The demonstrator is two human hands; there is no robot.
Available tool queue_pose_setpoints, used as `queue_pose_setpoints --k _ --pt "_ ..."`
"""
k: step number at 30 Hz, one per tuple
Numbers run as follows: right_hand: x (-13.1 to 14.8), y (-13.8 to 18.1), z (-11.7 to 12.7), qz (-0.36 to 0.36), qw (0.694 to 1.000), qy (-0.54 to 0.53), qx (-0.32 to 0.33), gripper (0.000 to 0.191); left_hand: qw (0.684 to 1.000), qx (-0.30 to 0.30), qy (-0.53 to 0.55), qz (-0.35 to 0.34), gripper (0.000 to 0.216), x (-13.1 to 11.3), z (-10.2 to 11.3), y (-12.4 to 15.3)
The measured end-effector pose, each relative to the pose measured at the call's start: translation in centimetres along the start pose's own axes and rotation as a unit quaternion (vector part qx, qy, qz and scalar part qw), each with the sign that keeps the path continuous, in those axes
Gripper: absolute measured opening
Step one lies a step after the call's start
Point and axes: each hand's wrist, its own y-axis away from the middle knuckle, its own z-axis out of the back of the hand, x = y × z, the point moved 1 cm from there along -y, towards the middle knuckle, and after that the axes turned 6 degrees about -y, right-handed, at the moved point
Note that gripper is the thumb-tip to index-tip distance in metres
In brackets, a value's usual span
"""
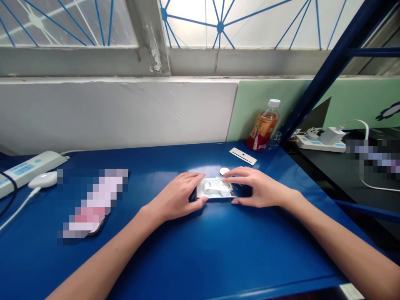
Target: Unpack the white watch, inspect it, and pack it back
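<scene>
A small clear, silvery plastic packet [215, 188] with something white inside lies flat on the blue desk [200, 246]. My left hand [178, 196] grips its left end, fingers along the far edge and thumb at the near edge. Around the right end is my right hand [259, 186], its index finger on top and its thumb by the near corner. Just beyond the packet, close to my right fingertips, sits a small round white piece [224, 171]. What exactly the packet contains is too blurred to make out.
A white card-like strip [243, 156] and a drink bottle [263, 127] stand at the back right. On the left lie a phone [96, 204] with a blurred screen, a white corded device [43, 180] and a power strip [34, 168]. A blue metal post [321, 79] rises at right.
</scene>
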Motion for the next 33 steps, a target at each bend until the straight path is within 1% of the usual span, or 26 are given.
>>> queue_pose_setpoints --k 2,4,6,8,10,12,14,16,18,21,25,27,30,33 --pt "0.0 -0.1 -0.1 0.019 1.000 0.009 -0.017 0.039 1.000 -0.002 -0.007 0.000 0.052 0.0 0.0 0.0" --pt "0.1 -0.2 -0.3 0.040 0.998 0.010 -0.041 0.030 1.000 -0.007 -0.006 0.000 0.047 0.0 0.0 0.0" --pt "0.3 -0.2 -0.4 0.052 0.996 -0.002 -0.073 0.026 1.000 -0.018 0.008 0.007 0.042 0.0 0.1 0.0" --pt "0.7 -0.2 -0.5 0.046 0.992 -0.033 -0.111 0.024 0.998 -0.033 0.038 0.023 0.040 -0.1 0.2 0.0" --pt "1.0 -0.2 -0.6 0.016 0.986 -0.078 -0.146 0.020 0.995 -0.058 0.073 0.042 0.039 -0.3 0.3 0.1" --pt "1.2 -0.3 -0.7 -0.034 0.976 -0.131 -0.172 0.017 0.990 -0.089 0.097 0.055 0.041 -0.4 0.2 0.2" --pt "1.2 -0.4 -0.8 -0.090 0.962 -0.186 -0.176 0.017 0.987 -0.110 0.101 0.056 0.048 -0.5 0.1 0.2" --pt "1.1 -0.6 -0.9 -0.137 0.949 -0.232 -0.166 0.020 0.989 -0.108 0.094 0.047 0.054 -0.6 -0.1 0.3" --pt "0.8 -0.7 -1.1 -0.166 0.941 -0.253 -0.150 0.022 0.993 -0.084 0.080 0.037 0.062 -0.5 -0.3 0.3" --pt "0.4 -0.8 -1.3 -0.176 0.949 -0.225 -0.133 0.025 0.997 -0.037 0.054 0.040 0.075 -0.3 -0.6 0.2" --pt "0.0 -0.6 -1.3 -0.144 0.976 -0.123 -0.110 0.024 0.998 0.013 0.035 0.045 0.073 0.1 -0.8 0.3" --pt "-0.1 -0.5 -1.0 -0.121 0.986 -0.073 -0.094 0.029 0.998 0.026 0.030 0.050 0.074 0.2 -0.9 0.3" --pt "-0.1 -0.2 -0.7 -0.084 0.995 -0.033 -0.041 0.044 0.997 0.036 0.028 0.057 0.077 0.4 -0.9 0.4" --pt "-0.1 -0.1 -0.6 -0.072 0.997 -0.026 0.021 0.066 0.997 0.032 0.034 0.057 0.078 0.4 -1.0 0.4"
